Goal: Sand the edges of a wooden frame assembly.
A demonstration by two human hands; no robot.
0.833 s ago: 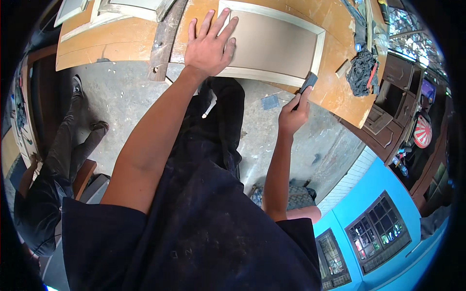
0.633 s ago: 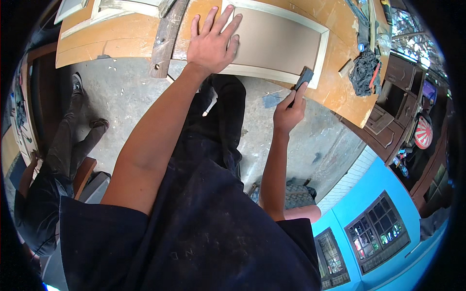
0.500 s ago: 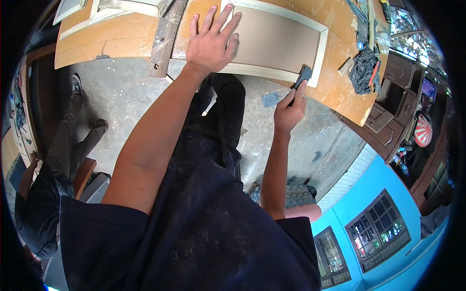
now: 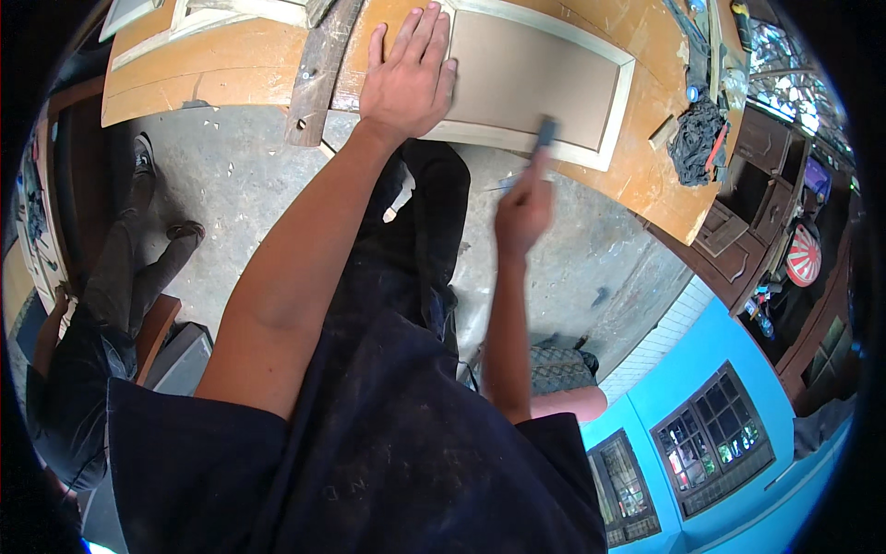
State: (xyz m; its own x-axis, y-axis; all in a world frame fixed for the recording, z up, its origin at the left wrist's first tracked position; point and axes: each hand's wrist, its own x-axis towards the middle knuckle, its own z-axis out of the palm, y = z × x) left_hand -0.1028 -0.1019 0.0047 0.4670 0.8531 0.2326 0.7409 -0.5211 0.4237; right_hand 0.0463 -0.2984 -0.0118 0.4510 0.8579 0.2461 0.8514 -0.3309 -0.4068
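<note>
Scuffed orange-brown wooden table up top, and upper centre lies the pale-wood-framed beige panel; the left hand, flat on its left end, has drawn its fingers closer. Now the right hand, pinching a motion-blurred dark rectangular block, has swept left from the panel's lower-right corner, so the stroke apparently follows the lower edge! Faint marks on the dark cloth shirt, too scant to read.

Framed panel: at near edge of table. Left hand: flat over panel's left end. Right hand: grips dark block, motion-blurred, at panel's near rail. Crumpled black material: near table's right edge.
</note>
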